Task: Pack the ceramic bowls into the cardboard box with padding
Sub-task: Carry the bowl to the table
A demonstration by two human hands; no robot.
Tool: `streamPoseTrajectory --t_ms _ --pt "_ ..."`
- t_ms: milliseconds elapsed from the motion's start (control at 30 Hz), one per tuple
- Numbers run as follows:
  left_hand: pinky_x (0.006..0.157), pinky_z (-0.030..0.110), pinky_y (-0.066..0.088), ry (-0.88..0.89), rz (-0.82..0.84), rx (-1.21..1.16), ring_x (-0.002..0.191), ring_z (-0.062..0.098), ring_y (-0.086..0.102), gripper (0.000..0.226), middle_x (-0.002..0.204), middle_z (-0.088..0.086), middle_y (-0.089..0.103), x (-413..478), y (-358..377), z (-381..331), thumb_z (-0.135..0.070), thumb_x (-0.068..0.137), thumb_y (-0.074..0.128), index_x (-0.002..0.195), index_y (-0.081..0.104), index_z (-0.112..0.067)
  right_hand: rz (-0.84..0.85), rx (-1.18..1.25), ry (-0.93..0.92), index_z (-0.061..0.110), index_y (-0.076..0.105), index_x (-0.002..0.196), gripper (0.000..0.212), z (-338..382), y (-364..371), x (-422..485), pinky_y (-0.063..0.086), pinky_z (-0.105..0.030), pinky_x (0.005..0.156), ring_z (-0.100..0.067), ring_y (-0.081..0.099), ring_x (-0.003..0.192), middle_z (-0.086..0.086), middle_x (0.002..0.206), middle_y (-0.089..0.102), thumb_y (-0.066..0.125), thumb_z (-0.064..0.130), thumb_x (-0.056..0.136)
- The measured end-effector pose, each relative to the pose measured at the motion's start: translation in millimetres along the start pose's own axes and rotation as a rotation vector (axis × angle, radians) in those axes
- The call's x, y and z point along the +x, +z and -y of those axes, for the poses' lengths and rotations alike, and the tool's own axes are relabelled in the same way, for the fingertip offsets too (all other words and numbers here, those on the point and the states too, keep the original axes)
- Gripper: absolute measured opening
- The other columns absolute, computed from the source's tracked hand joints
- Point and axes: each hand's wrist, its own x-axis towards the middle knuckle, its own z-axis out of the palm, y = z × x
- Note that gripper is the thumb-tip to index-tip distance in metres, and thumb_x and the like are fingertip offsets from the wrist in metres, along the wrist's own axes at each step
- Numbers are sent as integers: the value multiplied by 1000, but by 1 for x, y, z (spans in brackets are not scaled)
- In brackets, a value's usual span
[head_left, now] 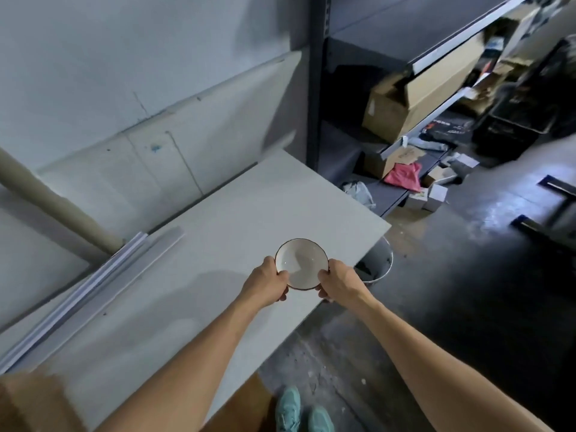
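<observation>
Head view, near to far. Near edge: two teal shoes (304, 413) on the concrete floor (436, 307); near-left corner, blurred brown cardboard (31, 400), shape unclear. Both bare forearms reach fwd over the near-right part of the white worktop (187, 238). Left hand (268, 283) grips the left rim of the ceramic bowl (300, 263), thumb on top and fingers curled under; right hand (338, 283) grips the right rim likewise. Bowl: white w/ dark brown rim, upright, opening up, inside bare, held betw. the two hands just inside the worktop's right edge; contact w/ the worktop cannot be told. Just right of the bowl, partly under the worktop edge, a grey bucket (378, 263) stands on the floor. Left side of worktop: long white strips (93, 285) lying along the wall; behind them a tan cardboard tube (56, 204) leans diagonally. Far right: dark metal shelving (314, 88) carrying cardboard cartons (405, 101), a pink bag (403, 176) and small white boxes (434, 198).
</observation>
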Motion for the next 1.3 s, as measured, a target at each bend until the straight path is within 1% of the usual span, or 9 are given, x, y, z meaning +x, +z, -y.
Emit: streamPoseTrajectory --t_ms 100,200,400,500,600,667,733,933,1300 --pt "58 25 50 128 70 69 59 8 67 18 81 -2 73 9 5 -43 -25 92 40 106 46 -15 -142 34 86 5 59 92 22 -9 -36 -13 61 -42 75 -25 72 74 -5 79 73 40 15 87" --pt "64 29 56 249 157 110 65 14 70 19 84 1 73 13 18 -88 -25 93 41 108 47 -14 -292 34 136 4 61 93 23 -22 -72 -33 59 -46 79 -34 70 84 -13 87 73 43 18 87" --pt "90 44 55 486 288 275 101 31 65 30 113 12 66 3 61 -164 -28 93 46 117 50 -10 -521 208 248 6 65 88 26 -61 -125 -89 61 -44 75 -27 73 75 -9 78 75 42 18 85" --pt "76 41 61 558 393 240 79 24 72 22 90 9 73 -9 87 -195 -22 93 46 112 52 -12 -629 250 291 11 63 79 22 -79 -145 -117 60 -31 60 -14 71 59 -1 69 73 43 16 85" --pt "49 26 56 625 476 233 52 15 66 10 72 7 72 -22 115 -228 -14 93 44 100 51 -12 -718 309 352 8 61 82 22 -100 -165 -140 62 -38 67 -22 72 68 -6 74 73 43 19 86" --pt "47 26 52 646 541 231 53 17 65 12 77 14 73 -30 134 -248 -11 92 43 102 50 -9 -747 329 390 5 62 90 26 -116 -177 -153 60 -46 77 -30 72 79 -11 84 74 42 21 85" --pt "50 27 51 659 588 240 58 21 66 15 81 17 74 -33 154 -265 -12 92 43 105 48 -7 -777 359 408 4 61 91 27 -134 -190 -160 59 -47 76 -30 72 76 -11 81 74 40 20 84" --pt "71 40 60 704 621 305 74 31 73 5 81 14 75 -25 213 -316 -19 89 44 92 45 -15 -810 456 442 4 61 92 26 -189 -239 -159 51 -25 51 -18 70 59 -5 72 74 38 15 87" --pt "57 31 55 598 569 203 59 23 66 27 82 17 74 20 290 -440 -16 88 41 109 50 -2 -727 383 346 5 61 85 26 -265 -389 -95 53 -27 50 -22 71 61 -4 69 74 38 16 85"
